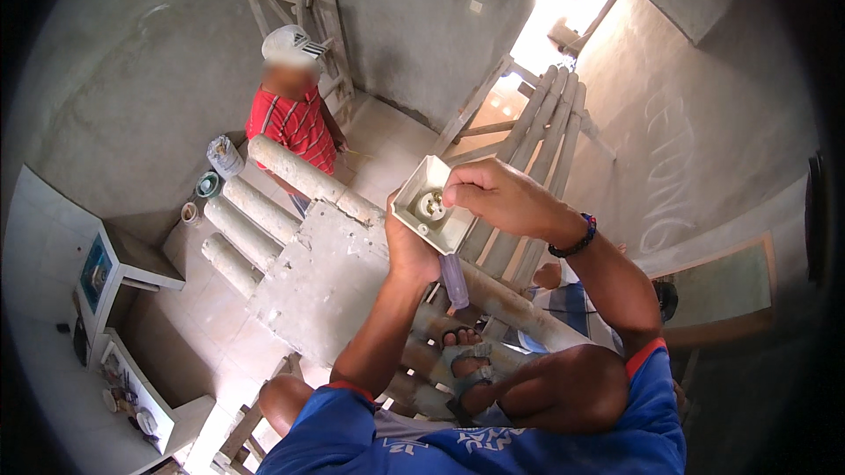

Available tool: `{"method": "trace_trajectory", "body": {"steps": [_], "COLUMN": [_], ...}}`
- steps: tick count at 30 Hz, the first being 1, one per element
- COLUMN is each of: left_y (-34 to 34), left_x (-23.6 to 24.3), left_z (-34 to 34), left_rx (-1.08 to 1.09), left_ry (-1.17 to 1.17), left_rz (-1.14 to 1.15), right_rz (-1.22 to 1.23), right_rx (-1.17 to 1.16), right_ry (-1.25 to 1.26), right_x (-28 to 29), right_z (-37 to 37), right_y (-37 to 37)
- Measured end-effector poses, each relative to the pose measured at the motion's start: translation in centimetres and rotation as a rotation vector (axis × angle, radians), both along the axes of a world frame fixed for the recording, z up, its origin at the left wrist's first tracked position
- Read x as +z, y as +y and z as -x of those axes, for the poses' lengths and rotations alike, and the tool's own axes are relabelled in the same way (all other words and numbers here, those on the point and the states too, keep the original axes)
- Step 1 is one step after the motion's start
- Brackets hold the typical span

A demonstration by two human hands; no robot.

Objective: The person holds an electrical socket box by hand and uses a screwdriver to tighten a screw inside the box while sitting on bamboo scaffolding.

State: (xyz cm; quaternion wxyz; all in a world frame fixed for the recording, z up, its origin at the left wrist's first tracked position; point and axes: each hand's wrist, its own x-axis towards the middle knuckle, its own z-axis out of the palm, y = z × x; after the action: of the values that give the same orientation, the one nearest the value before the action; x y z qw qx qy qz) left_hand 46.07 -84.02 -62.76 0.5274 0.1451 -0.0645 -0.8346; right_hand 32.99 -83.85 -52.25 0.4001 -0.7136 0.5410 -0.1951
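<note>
Below me, pale, plaster-spattered poles stretch out, with a flat board among them. Over these, my left fingers grasp a square white lamp base; a translucent purplish tube sits just under it. My right fingers curl at the round socket inside; whether they pinch anything, I cannot tell.

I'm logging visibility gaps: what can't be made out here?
All in the head view:
Fingertips of the left hand: hidden behind the white box.
Anything small pinched by the right hand: covered by the hand itself.
Upper end of the translucent purplish piece: hidden behind the box.
Lower-left shelf items: too small.
</note>
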Motion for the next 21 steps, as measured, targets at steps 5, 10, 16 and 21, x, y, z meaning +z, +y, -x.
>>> {"method": "trace_trajectory", "body": {"steps": [5, 10, 16, 21], "left_y": [-0.4, -0.4, -1.0, -0.8], "left_x": [-0.5, -1.4, -3.5, -3.3], "left_z": [0.6, 1.0, 1.3, 1.1], "left_rx": [0.053, 0.084, 0.112, 0.138], "left_ry": [-0.04, -0.07, -0.127, -0.118], "left_rz": [0.013, 0.037, 0.107, 0.177], "right_rz": [-0.129, -0.259, -0.274, -0.24], "right_rx": [-0.069, -0.145, -0.111, -0.191], "right_ry": [-0.067, -0.181, -0.341, -0.418], "right_x": [-0.3, -0.5, -1.4, -1.6], "right_z": [0.1, 0.7, 1.5, 0.8], "right_y": [-0.3, -0.2, -0.2, 0.4]}}
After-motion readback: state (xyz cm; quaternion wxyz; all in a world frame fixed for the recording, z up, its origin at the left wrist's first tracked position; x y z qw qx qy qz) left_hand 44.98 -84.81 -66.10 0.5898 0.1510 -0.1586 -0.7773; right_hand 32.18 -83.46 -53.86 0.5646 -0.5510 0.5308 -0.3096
